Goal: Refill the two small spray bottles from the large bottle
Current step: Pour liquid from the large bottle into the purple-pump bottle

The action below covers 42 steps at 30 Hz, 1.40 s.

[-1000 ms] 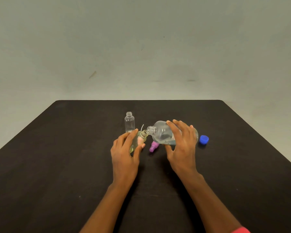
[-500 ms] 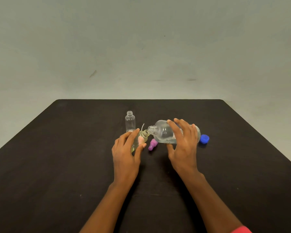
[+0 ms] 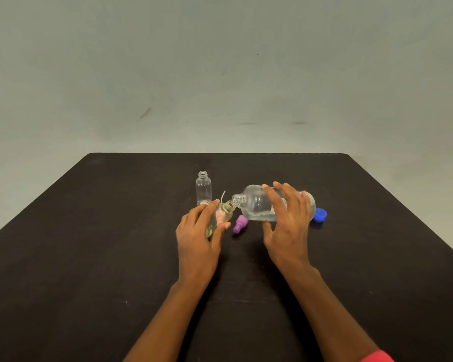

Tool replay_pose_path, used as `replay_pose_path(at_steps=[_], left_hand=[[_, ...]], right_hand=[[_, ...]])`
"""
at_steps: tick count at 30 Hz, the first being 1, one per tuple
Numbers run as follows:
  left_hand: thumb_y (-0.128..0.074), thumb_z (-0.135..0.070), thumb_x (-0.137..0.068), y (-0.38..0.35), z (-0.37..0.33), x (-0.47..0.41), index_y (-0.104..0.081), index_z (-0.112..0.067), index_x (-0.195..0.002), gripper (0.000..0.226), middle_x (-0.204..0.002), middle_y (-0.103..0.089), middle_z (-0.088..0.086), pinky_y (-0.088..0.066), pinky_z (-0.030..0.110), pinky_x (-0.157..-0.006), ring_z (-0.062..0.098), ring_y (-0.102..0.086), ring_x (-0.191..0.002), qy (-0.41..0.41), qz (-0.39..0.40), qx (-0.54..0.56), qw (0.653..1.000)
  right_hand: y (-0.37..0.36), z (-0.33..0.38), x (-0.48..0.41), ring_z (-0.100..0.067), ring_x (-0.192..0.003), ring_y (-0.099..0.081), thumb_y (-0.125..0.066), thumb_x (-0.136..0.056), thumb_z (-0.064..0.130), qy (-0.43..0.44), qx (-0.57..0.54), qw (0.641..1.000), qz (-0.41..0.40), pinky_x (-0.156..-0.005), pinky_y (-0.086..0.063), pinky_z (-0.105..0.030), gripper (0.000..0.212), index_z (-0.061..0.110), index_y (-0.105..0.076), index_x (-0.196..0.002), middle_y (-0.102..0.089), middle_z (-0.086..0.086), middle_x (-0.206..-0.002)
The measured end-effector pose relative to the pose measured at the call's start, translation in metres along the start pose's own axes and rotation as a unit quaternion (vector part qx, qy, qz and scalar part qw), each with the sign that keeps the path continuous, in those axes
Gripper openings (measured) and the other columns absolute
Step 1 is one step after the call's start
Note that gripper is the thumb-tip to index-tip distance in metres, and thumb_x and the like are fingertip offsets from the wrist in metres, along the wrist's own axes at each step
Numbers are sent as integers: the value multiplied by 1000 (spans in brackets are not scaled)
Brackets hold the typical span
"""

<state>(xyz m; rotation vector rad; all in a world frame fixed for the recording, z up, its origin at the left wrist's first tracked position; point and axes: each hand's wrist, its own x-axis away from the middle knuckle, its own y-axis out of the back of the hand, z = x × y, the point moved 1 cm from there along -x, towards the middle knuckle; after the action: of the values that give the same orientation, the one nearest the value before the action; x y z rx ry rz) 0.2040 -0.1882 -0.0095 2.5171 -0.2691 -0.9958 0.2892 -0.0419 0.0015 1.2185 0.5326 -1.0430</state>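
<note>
My right hand [image 3: 288, 226] grips the large clear bottle [image 3: 256, 205], tipped on its side with its open neck pointing left. That neck sits just over the mouth of a small bottle [image 3: 224, 214], which my left hand [image 3: 196, 239] holds tilted toward it; the small bottle has some yellowish liquid inside. A second small clear bottle [image 3: 203, 188] stands upright and uncapped behind my left hand. A purple spray cap [image 3: 239, 224] lies on the table between my hands. A thin white tube [image 3: 222, 195] shows just behind the tilted bottle.
A blue cap [image 3: 319, 215] lies on the black table [image 3: 89, 244] right of the large bottle. The table's far edge meets a plain grey wall, and its right corner drops off at the right side.
Both hands and the two held bottles have lifted slightly; the large bottle's neck stays at the small bottle's mouth. Nothing else has moved.
</note>
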Motion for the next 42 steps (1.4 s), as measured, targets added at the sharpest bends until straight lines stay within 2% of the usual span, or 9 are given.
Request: replay_pose_path(at_steps=[8,31,42], left_hand=[[-69,-25,-81,1,1,0,-57,-25,-124,45,-111,-55,-11,-37,30,-91,2,-44,-98,3,3,-4,1000],[-67,-26,-82,1,0,0,-57,-26,-124,44,-112,-57,-9,-36,28,-89,1,-43,-99,9,8,-5,1000],[-70,-20,-80,2,-1,0,-58,-24,-124,46,-109,-49,-17,-36,29,-89,1,-43,-98,1,-2,-9,1000]], right_hand=[[2,1,0,-25,-130,-38,-78,-59,-11,4,9,1000,-1,-116,-13,-39,86,22,-44,-131,-52,-12,-132],[4,1,-1,-25,-131,-37,-77,-59,-12,5,22,1000,-2,-118,-11,-37,84,22,-46,-130,-53,-13,-132],[5,1,-2,-27,-131,-38,-78,-60,-13,14,27,1000,-5,-117,-11,-37,84,22,-45,-129,-55,-14,-131]])
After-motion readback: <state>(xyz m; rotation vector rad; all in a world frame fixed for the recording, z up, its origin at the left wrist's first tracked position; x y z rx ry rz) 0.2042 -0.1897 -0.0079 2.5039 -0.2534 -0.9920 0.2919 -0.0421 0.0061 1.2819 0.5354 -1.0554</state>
